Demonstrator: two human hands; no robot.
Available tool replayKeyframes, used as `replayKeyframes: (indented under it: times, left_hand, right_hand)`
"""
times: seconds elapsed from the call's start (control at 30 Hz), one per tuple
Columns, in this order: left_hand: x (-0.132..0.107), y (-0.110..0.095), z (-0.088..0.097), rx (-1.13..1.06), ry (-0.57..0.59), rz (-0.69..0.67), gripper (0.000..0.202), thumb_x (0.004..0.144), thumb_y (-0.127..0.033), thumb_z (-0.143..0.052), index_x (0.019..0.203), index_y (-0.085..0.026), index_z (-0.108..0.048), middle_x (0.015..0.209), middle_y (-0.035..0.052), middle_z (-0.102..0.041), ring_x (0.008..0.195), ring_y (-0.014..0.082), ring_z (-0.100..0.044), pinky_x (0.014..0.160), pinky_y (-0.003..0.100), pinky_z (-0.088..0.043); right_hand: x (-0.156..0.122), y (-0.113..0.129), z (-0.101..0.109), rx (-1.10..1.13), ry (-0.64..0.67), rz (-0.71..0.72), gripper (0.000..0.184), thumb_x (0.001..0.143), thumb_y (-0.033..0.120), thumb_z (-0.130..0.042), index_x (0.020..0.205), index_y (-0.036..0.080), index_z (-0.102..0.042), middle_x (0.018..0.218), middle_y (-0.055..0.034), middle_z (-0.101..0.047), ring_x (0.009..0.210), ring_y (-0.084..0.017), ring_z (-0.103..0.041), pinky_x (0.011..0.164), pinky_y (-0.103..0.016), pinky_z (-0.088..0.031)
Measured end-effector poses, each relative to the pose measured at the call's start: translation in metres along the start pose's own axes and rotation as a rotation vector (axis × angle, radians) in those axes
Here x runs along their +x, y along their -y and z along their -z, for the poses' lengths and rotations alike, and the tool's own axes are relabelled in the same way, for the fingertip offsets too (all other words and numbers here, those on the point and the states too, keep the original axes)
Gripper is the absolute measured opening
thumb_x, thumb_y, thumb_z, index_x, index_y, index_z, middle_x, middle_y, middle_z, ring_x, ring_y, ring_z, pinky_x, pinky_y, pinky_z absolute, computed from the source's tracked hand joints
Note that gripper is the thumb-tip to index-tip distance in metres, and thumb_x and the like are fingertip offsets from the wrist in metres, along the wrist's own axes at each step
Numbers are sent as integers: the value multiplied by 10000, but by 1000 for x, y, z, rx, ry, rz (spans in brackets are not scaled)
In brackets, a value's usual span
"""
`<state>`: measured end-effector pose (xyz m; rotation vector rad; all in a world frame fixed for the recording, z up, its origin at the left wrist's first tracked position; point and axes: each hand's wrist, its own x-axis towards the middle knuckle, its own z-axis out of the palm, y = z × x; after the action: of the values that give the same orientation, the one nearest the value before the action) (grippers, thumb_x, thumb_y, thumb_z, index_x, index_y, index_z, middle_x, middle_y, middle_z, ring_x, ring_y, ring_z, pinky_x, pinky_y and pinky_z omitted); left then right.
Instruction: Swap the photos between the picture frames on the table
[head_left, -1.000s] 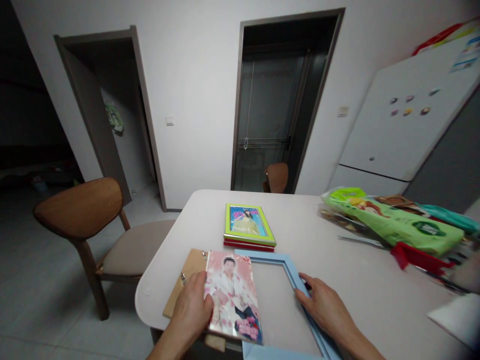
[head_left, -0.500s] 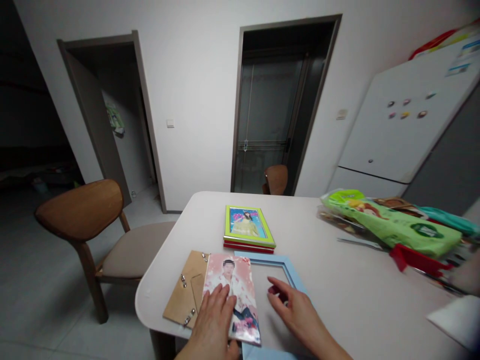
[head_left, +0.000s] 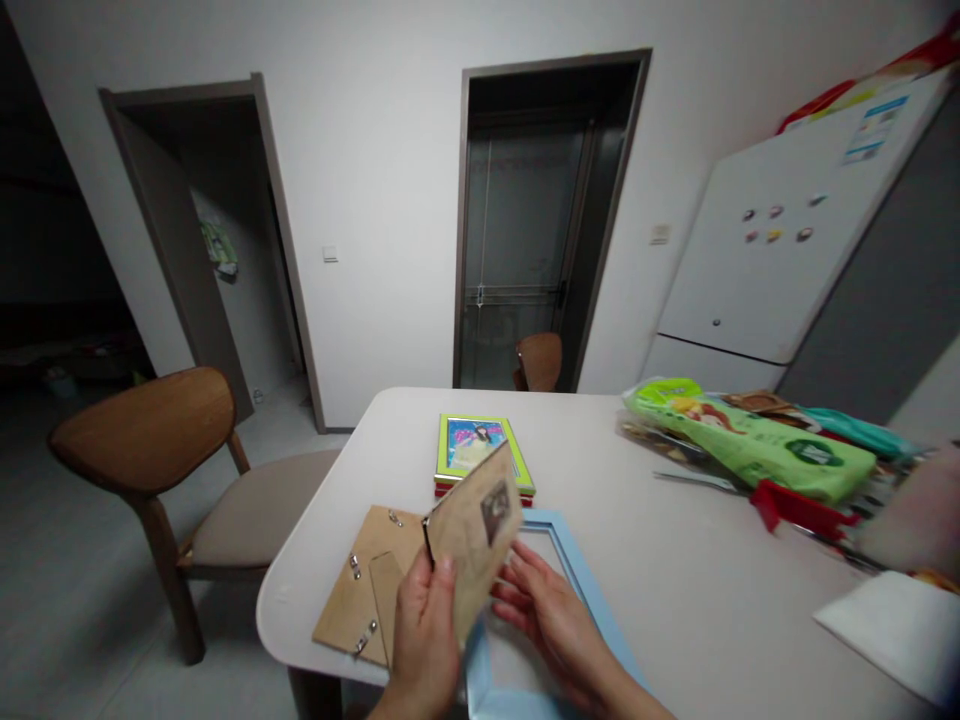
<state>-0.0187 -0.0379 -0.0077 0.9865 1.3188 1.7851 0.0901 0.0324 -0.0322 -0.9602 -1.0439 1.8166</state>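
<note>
Your left hand is clamped on the lower left edge of a photo print, with the thumb on the near side. The print stands tilted up off the table, showing its brownish back, and its top leans right. Your right hand is open, with its fingers spread just beside the print's lower right edge; you cannot tell whether they touch it. The two hands are close together but apart.

Below your left hand lies a wooden backing board with small metal clips and a hinged stand, flat near the table's rounded left corner. Under your right hand, a light blue picture frame lies flat along the near edge, just right of the board, with its far corner beside a stack of frames.

That stack sits toward the far edge: a lime green frame holding a picture rests on a red frame. Toward the right edge lie a green plastic package, a red-handled metal tool and a white sheet.

Beyond the table's left edge stands a wooden chair; past the right corner stands a white refrigerator with magnets.
</note>
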Motion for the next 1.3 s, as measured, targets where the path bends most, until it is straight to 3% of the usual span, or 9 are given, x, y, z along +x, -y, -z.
replayKeyframes:
  times: [0.13, 0.27, 0.43, 0.63, 0.83, 0.93, 1.03, 1.13, 1.3]
  left_hand:
    - [-11, 19, -16, -187, 103, 130, 465, 713, -348, -516, 1104, -102, -466, 1104, 132, -544, 1047, 246, -474, 905, 347, -356]
    - [-13, 45, -2, 207, 179, 97, 579, 639, -198, -509, 1187, -78, -367, 1236, 161, -411, 1140, 243, -373, 959, 363, -292]
    - [-14, 70, 11, 731, 522, -222, 609, 568, -118, -503, 1167, -92, -398, 1277, 172, -347, 1177, 268, -306, 975, 411, -261]
    - [-12, 98, 18, 964, 659, -493, 546, 656, -219, -544, 1166, -110, -385, 1258, 183, -374, 1169, 294, -310, 943, 470, -285]
    - [-14, 80, 17, 1061, 734, -479, 503, 710, -303, -520, 1166, -129, -403, 1222, 158, -432, 1142, 280, -359, 931, 444, -321]
    - [-11, 51, 42, 1071, 702, -472, 596, 691, -275, -521, 1236, -146, -315, 1286, 136, -346, 1187, 252, -288, 955, 418, -295]
    - [-5, 30, 85, 1277, 481, -223, 715, 625, -322, -592, 1252, -150, -295, 1328, 146, -242, 1218, 286, -194, 973, 482, -207]
    - [-3, 28, 125, 1447, 386, 12, 840, 508, -376, -682, 1234, -137, -334, 1320, 169, -232, 1210, 319, -186, 965, 509, -185]
    - [-4, 48, 154, 1427, 313, -215, 682, 523, -246, -697, 1156, -204, -448, 1263, 122, -377, 1157, 277, -337, 938, 417, -314]
  right_hand:
    - [5, 10, 29, 29, -39, 84, 494, 690, 312, -498, 1160, 190, -409, 932, -54, -644, 717, -176, -617, 550, -256, -479]
    - [13, 21, 68, -292, -181, 34, 565, 669, 235, -459, 1217, 146, -356, 758, -44, -678, 534, -165, -610, 436, -238, -445]
    - [27, 15, 82, -646, -126, 84, 526, 691, 257, -367, 1192, 98, -394, 642, -20, -667, 486, -162, -591, 431, -238, -427]
    - [28, 12, 69, -1298, -178, 330, 343, 720, 239, -340, 967, 150, -560, 784, -71, -635, 716, -187, -585, 642, -274, -412]
    - [24, 3, 73, -1699, -299, 380, 279, 737, 291, -385, 951, 192, -535, 823, -78, -551, 780, -217, -537, 573, -286, -388]
    - [26, 3, 73, -1683, -332, 411, 407, 731, 314, -412, 1105, 157, -446, 868, -92, -540, 807, -228, -519, 619, -316, -400]
    - [20, 2, 53, -1601, -276, 543, 455, 744, 326, -402, 1153, 126, -411, 1002, -126, -517, 920, -237, -473, 766, -356, -369]
    - [5, -9, 8, -1466, 42, 622, 411, 745, 326, -409, 1118, 161, -454, 1056, -107, -513, 979, -221, -440, 845, -350, -323]
    - [-13, -45, -67, -1444, 316, 519, 574, 532, 388, -611, 1067, 223, -486, 980, -83, -517, 909, -265, -434, 797, -417, -321]
